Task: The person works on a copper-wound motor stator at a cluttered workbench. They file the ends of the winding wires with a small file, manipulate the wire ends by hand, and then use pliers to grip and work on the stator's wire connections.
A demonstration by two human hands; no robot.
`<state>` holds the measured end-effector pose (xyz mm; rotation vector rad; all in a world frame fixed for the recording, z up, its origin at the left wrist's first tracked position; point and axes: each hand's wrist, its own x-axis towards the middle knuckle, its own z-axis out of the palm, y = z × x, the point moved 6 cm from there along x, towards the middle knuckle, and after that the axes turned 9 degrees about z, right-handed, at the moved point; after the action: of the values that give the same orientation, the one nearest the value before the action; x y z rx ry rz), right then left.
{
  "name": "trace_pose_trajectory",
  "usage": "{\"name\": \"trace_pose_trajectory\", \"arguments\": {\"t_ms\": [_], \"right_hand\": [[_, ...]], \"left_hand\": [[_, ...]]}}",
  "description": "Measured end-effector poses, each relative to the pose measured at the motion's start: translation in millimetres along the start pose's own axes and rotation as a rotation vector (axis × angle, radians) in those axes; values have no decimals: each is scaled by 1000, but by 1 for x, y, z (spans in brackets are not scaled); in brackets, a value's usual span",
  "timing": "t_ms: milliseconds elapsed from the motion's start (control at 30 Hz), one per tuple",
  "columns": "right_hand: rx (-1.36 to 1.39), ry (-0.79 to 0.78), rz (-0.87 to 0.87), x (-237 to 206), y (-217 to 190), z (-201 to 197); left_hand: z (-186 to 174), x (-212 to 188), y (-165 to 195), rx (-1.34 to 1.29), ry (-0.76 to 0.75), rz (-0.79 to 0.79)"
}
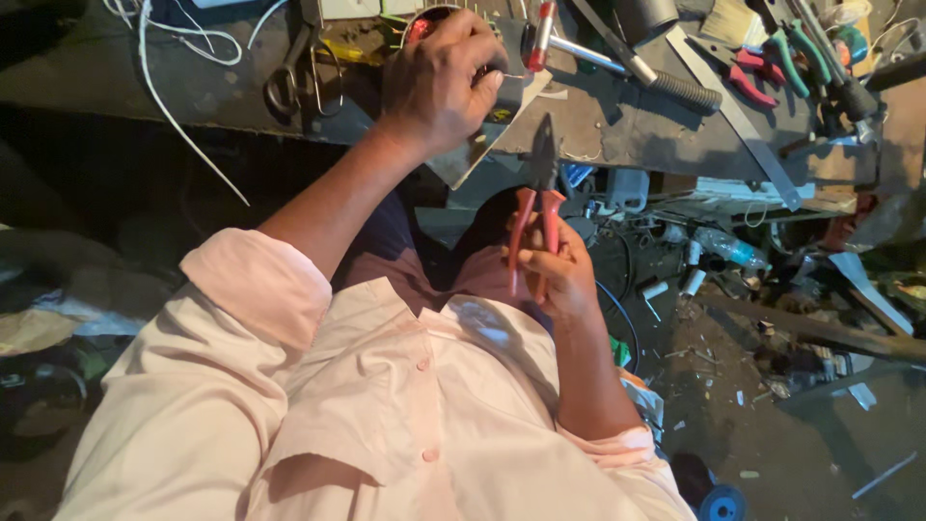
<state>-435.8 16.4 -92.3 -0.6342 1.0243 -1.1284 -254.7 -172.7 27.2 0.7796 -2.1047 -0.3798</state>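
Pliers with red handles sit in the right hand, nose pointing up toward the edge of the desk, held low over the person's lap and apart from the work above. That hand's grip is wrapped round the lower part of both handles, the fingers curled loosely rather than squeezed; the dark nose looks closed or nearly so, with nothing visible between its tips. The left hand is up on the desk, its grip closed around a small dark block-like part from which a thin wire sticks out toward the right; just behind the knuckles is a round red-and-metal object, perhaps a coil, though the hand hides most of it. Around them lie scissors, a white cable, a red-headed hammer, a flat metal strip and other red and green hand tools. Judging from this, the step in hand is steadying the small part while the tool is readied, not yet applied. A next move would, I judge, call for lifting the nose to the wire, opening it slightly, and setting it on the strand without disturbing the left hand's hold; the dim light and the thinness of the wire make that alignment the delicate part.
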Motion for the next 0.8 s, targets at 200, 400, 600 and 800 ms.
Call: {"name": "trace_pose_trajectory", "arguments": {"t_ms": [200,400,600,800], "right_hand": [[-80,-43,50,14,-16,33],[-158,-53,30,33,-31,53],[-144,-12,7,47,-32,53],[-143,-11,-29,53,-32,58]], "left_hand": [[-5,0,2,-11,81,-10],[-5,0,0,-45,87,-1],[-5,-1,0,-57,92,71],[-2,-1,-2,-71,86,48]]}}
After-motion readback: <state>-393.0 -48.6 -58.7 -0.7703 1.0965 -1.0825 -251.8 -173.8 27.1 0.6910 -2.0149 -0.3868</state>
